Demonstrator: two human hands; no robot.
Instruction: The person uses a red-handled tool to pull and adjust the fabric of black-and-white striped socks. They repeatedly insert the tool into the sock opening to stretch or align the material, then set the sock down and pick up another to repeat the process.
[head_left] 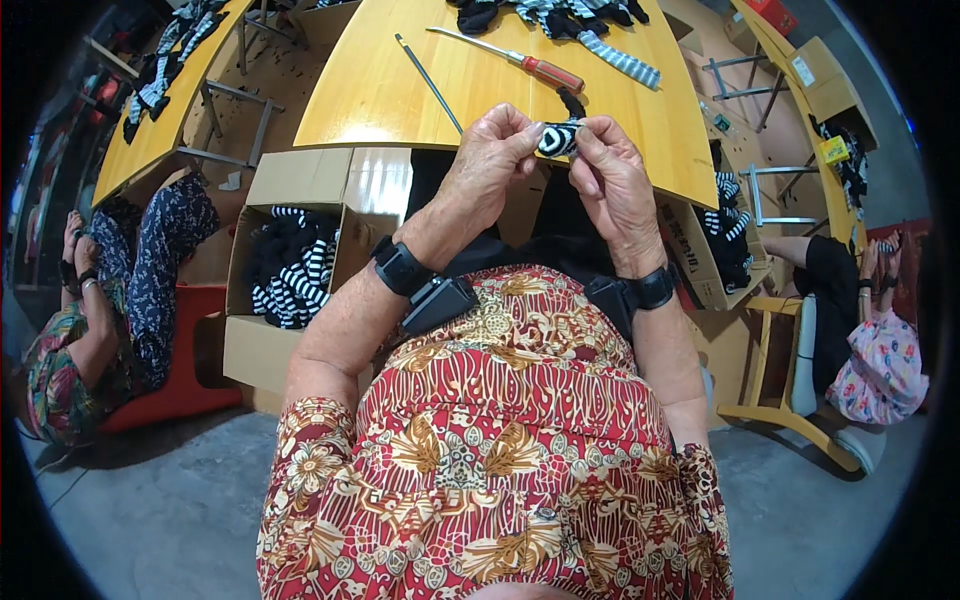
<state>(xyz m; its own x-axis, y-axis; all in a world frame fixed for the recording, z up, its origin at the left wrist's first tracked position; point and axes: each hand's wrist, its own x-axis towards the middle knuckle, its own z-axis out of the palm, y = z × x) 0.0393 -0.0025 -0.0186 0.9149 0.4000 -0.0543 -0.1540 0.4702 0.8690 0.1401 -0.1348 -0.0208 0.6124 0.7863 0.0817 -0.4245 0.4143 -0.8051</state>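
Note:
A black-and-white striped sock (557,140) is stretched between my two hands, above the near edge of the table. My left hand (488,165) pinches its left side between thumb and fingers. On the other side my right hand (612,175) grips it with thumb and forefinger. The knit opening faces me, and a dark end of it points up toward the table. Just beyond lies a screwdriver (548,72) with a red handle and a long shaft. To its left rests a thin dark rod (428,82) with a yellow tip.
The yellow table (350,75) carries a grey striped sock (622,62) and a dark sock pile (550,15). Cardboard boxes with striped socks stand left (295,265) and right (735,225). One person (75,320) sits at left, another (880,360) at right.

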